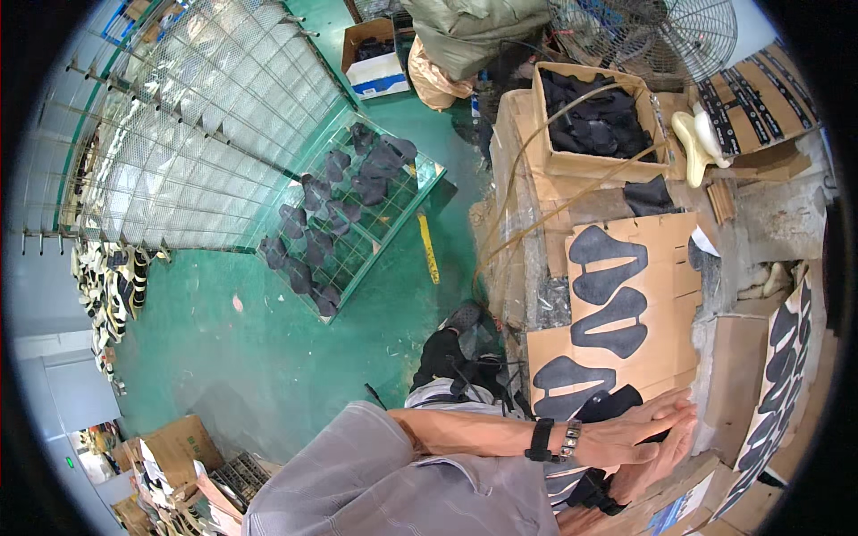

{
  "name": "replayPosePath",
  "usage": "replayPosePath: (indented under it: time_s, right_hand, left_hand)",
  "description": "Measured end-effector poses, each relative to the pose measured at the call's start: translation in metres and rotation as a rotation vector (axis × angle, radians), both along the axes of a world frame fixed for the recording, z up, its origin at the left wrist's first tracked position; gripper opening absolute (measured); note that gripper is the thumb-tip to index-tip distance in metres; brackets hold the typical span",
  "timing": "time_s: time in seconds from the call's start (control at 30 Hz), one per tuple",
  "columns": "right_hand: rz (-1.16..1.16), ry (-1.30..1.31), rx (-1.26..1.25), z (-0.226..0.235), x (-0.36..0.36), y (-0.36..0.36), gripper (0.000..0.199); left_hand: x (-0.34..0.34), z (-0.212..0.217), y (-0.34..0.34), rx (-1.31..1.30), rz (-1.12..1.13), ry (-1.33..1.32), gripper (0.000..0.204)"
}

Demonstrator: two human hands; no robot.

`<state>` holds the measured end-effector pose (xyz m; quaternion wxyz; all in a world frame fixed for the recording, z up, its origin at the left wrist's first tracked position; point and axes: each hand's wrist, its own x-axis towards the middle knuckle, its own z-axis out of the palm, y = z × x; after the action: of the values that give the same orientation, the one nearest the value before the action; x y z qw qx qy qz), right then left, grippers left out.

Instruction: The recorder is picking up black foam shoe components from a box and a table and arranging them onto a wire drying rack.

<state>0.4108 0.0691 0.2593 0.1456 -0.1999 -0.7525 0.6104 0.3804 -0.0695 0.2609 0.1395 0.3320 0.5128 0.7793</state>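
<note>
A black fabric piece (pixel 609 404) lies at about five o'clock in the view, on the near edge of a cardboard sheet (pixel 666 344) spread on the bench (pixel 769 223). Both hands meet over it. The left hand (pixel 639 431), with a dark band and a metal watch at the wrist, reaches across from nine o'clock with its fingers stretched out flat and held together, pressing on the piece rather than gripping it. The right hand (pixel 657 464) lies just under it at six o'clock, also flat and open, fingers extended; whether it pinches an edge of the piece cannot be told.

On the cardboard sheet toward twelve o'clock sit three dark painted outlines (pixel 608 299) of a saddle-like shape. Farther up at one o'clock stands an open cardboard box (pixel 594 121) filled with black pieces, with a metal fan (pixel 661 31) beyond it. At three o'clock a leaning board (pixel 778 375) carries more dark shapes. Off at ten o'clock, on the green floor (pixel 241 357), a wire rack (pixel 353 223) holds rows of dark pieces.
</note>
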Motion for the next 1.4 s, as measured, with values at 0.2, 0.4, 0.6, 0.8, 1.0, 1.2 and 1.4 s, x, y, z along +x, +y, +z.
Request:
replayPosePath:
  time_s: [0.2,0.4,0.6,0.8,1.0,1.2,1.4]
  right_hand:
    - [0.017,0.002,-0.02,0.003,-0.005,-0.003,0.043]
    - [0.027,-0.016,-0.053,0.001,-0.006,-0.004,0.043]
    - [-0.024,-0.091,0.119,0.032,0.011,0.005,0.04]
    - [-0.165,-0.076,0.634,-0.012,-0.003,-0.002,0.04]
    - [-0.012,-0.194,-0.114,0.034,-0.034,-0.016,0.048]
    - [0.013,-0.159,-0.192,0.039,-0.022,-0.018,0.022]
    - [-0.013,-0.118,-0.018,0.034,-0.028,-0.033,0.015]
  left_hand:
    - [0.011,-0.012,0.024,-0.011,0.085,0.066,0.094]
    - [0.008,-0.019,0.014,0.072,-0.005,0.011,0.095]
    - [0.006,-0.006,0.014,0.202,-0.113,-0.176,0.1]
    - [-0.019,0.016,-0.01,0.327,-0.403,-0.613,0.073]
    - [-0.021,-0.011,-0.026,0.496,-0.293,-0.931,0.108]
    - [-0.025,-0.021,-0.023,0.625,-0.405,-0.98,0.102]
    - [-0.017,-0.024,-0.02,0.542,-0.374,-0.988,0.105]
